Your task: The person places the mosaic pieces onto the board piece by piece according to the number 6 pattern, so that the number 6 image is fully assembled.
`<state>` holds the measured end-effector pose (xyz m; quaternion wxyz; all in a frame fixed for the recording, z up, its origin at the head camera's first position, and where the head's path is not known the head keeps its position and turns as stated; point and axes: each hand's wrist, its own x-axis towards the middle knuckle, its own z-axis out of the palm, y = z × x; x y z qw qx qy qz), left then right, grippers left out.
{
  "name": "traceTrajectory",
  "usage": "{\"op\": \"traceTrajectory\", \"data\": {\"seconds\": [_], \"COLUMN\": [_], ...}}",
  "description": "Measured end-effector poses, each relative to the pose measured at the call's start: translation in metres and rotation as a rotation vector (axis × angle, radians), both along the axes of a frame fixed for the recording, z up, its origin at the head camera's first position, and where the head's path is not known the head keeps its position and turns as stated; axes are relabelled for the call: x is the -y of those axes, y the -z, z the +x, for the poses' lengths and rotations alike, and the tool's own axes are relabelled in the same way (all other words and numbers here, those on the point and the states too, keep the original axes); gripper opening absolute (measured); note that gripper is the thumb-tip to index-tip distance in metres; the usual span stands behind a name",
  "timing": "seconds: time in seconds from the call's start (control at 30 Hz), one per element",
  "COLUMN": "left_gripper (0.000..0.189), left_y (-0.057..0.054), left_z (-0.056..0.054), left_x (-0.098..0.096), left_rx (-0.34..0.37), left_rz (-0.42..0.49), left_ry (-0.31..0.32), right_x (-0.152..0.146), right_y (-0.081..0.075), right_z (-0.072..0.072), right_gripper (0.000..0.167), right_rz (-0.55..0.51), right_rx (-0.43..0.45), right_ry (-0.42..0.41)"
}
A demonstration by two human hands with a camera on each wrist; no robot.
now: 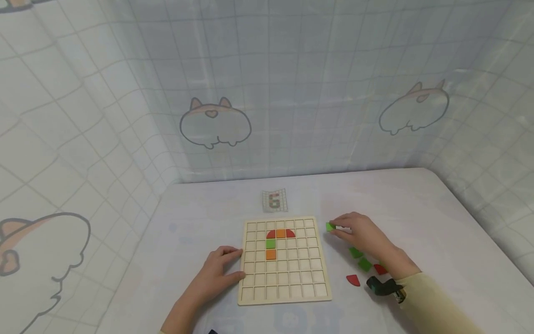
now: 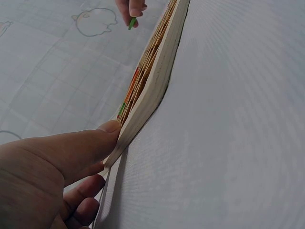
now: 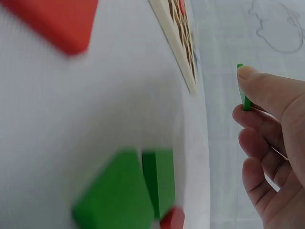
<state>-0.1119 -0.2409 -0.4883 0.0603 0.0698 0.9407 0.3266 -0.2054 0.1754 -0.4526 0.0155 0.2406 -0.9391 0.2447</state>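
A pale wooden grid board [image 1: 283, 281] lies on the table, with red quarter-round, orange and green pieces set in its upper cells. At its left edge, my left hand [image 1: 217, 269] touches the side with thumb and fingertips spread apart. My right hand [image 1: 362, 233] pinches a green square tile [image 1: 330, 227] between thumb and fingers, just right of the board's upper right corner. The same tile [image 3: 244, 90] shows edge-on in the right wrist view, held above the table. Below my right hand lie loose green tiles [image 1: 365, 264] and a red quarter-round piece [image 1: 352, 280].
Behind the board lies a small pattern card [image 1: 274, 200] with a gridded figure like a 6. A second red piece [image 1: 380, 269] lies partly under the right forearm. Tiled-print curtains [image 1: 292, 102] with cartoon animals stand around the white table [image 1: 200, 199].
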Motion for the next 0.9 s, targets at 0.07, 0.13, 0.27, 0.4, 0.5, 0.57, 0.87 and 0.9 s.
{"op": "traceTrajectory", "data": {"seconds": [0.07, 0.13, 0.27, 0.4, 0.5, 0.57, 0.87, 0.9], "left_gripper": [0.066, 0.065, 0.066, 0.066, 0.067, 0.067, 0.067, 0.067], "left_y": [-0.001, -0.001, 0.0, 0.001, 0.002, 0.002, 0.003, 0.003], "left_z": [0.0, 0.0, 0.0, 0.0, 0.0, 0.0, -0.001, -0.001], "left_x": [0.0, 0.0, 0.001, 0.001, 0.001, 0.001, 0.003, 0.003], "left_rx": [-0.002, -0.001, 0.002, -0.001, -0.003, -0.001, -0.002, -0.004], "left_rz": [-0.001, -0.001, 0.004, 0.003, -0.002, -0.002, 0.003, 0.002], "left_ry": [0.0, -0.003, -0.003, 0.001, -0.001, 0.0, 0.005, 0.007], "right_x": [0.006, 0.011, 0.018, 0.025, 0.031, 0.035, 0.054, 0.057], "right_y": [-0.001, -0.002, -0.001, 0.001, 0.001, 0.001, 0.0, 0.0], "right_z": [0.002, 0.003, 0.005, 0.007, 0.007, 0.008, 0.01, 0.01], "right_gripper": [0.031, 0.031, 0.032, 0.032, 0.033, 0.034, 0.035, 0.035], "right_rz": [-0.003, -0.007, -0.027, -0.033, -0.035, -0.041, -0.043, -0.041], "right_rx": [-0.002, -0.003, 0.0, 0.005, -0.001, -0.015, 0.01, 0.016], "right_ry": [-0.013, -0.017, -0.011, -0.018, -0.029, -0.037, -0.058, -0.06]}}
